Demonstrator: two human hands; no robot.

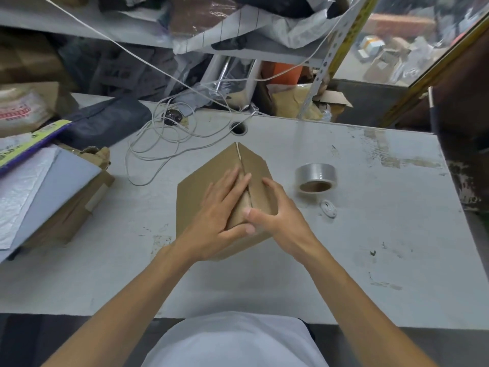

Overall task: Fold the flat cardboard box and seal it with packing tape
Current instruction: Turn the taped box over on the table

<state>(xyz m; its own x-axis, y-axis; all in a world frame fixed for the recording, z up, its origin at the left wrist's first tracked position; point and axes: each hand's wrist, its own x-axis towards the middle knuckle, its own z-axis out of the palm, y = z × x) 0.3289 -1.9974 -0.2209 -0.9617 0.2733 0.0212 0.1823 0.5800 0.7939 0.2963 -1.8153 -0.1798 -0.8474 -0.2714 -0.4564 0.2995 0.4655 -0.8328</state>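
Both hands press the cardboard box flaps flat, left hand fingers straight along the seam, right hand (fingers arched, clutching nothing) nearer the tape roll at frame right.

White cable coiled on table, small white disc (blurred)

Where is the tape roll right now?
In the head view the tape roll lies on the table, untouched, right of the box and just beyond a small white disc.
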